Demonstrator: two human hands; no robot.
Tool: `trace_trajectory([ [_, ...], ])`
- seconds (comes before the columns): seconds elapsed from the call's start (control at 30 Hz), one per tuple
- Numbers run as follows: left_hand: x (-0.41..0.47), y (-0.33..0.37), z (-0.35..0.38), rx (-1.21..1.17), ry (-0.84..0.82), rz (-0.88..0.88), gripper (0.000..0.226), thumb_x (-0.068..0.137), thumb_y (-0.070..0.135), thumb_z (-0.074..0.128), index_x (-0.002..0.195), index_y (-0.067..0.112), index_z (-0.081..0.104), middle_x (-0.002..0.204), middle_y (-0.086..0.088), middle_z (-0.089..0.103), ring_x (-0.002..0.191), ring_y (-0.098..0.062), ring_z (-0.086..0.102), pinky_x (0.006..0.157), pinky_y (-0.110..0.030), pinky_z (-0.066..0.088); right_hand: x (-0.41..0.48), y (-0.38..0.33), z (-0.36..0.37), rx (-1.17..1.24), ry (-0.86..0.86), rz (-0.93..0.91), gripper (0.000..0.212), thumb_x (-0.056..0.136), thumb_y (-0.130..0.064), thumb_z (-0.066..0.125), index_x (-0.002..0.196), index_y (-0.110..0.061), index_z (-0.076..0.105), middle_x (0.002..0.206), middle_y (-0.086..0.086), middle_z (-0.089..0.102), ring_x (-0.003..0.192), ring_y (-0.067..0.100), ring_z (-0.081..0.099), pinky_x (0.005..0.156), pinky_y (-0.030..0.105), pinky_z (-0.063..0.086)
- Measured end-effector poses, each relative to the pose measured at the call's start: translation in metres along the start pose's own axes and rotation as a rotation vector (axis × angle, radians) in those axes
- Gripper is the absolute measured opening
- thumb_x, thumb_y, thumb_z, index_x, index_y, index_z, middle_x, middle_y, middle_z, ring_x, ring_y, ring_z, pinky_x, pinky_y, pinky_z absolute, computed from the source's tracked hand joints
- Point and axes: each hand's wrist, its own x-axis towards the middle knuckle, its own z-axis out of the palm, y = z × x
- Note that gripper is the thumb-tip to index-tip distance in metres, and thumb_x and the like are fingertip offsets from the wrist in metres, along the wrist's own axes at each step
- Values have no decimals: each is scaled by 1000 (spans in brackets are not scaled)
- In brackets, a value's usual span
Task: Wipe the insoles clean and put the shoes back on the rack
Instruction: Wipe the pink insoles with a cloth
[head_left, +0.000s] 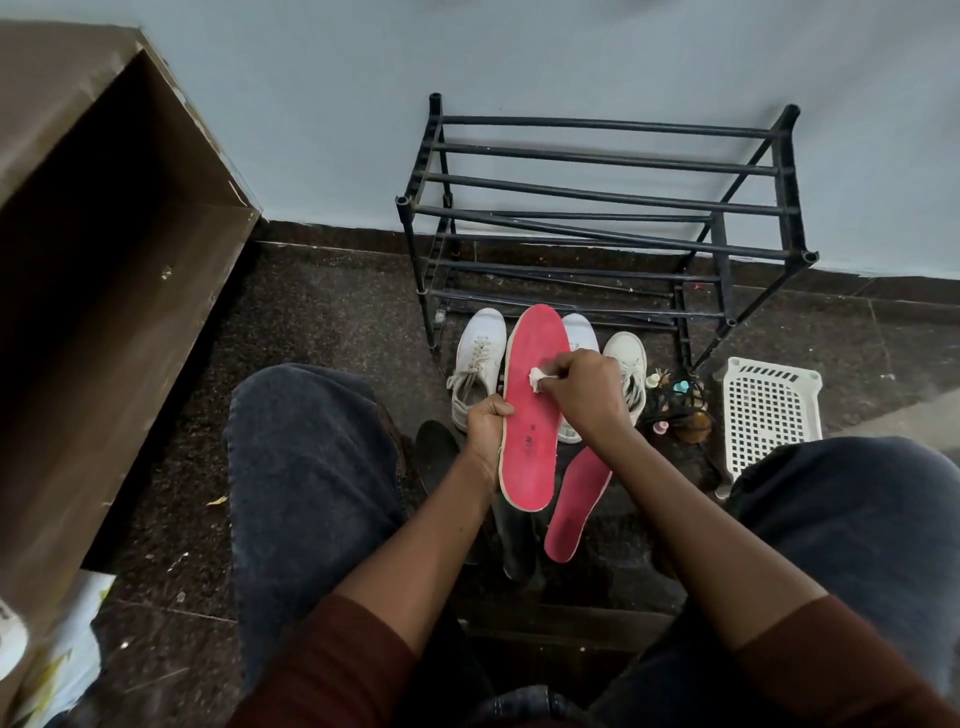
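My left hand (485, 423) grips the left edge of a red insole (530, 415) and holds it up lengthwise between my knees. My right hand (584, 387) pinches a small white wipe (535, 378) against the insole's upper middle. A second red insole (574, 506) lies on the floor below and to the right. White sneakers stand on the floor behind: one on the left (478, 364), one partly hidden behind the held insole (582, 332), one on the right (628, 358). The black tube shoe rack (608, 223) stands bare against the wall.
A white plastic basket (769, 410) lies at the right of the rack, with small bottles and a dark tangle (680, 405) beside it. A brown cabinet (104, 260) fills the left. Dark footwear (439, 447) lies on the speckled floor by my left knee.
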Motion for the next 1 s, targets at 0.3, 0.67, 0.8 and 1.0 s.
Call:
trace_trajectory([
  [0.3,0,1,-3,-43,-25,28,45,58,14,29,67,4,71,62,-11,64,52,-23,62,56,-22,50,-4,7,11,15,-147,-1,6,72,-8,74,78,-10,74,82,4,71,66,8,57,54,6,38],
  [0.67,3,-2,-20,-71,-3,26,48,57,13,27,66,5,74,62,-10,66,52,-23,63,55,-23,53,-11,12,24,60,-144,91,13,72,-15,75,63,-10,66,62,3,63,50,6,51,37,6,35],
  [0.8,4,-11,-20,-91,-6,32,50,57,11,27,66,4,75,64,-10,68,53,-22,65,52,-23,54,-15,17,23,-30,-196,52,16,71,-16,75,61,-9,64,59,2,59,53,10,52,40,11,33],
  [1.0,6,-9,-19,-18,11,-20,47,56,14,29,66,5,74,65,-10,67,54,-24,63,54,-23,51,1,21,18,9,44,84,13,78,-17,70,81,-4,70,79,7,68,68,17,58,64,25,43],
])
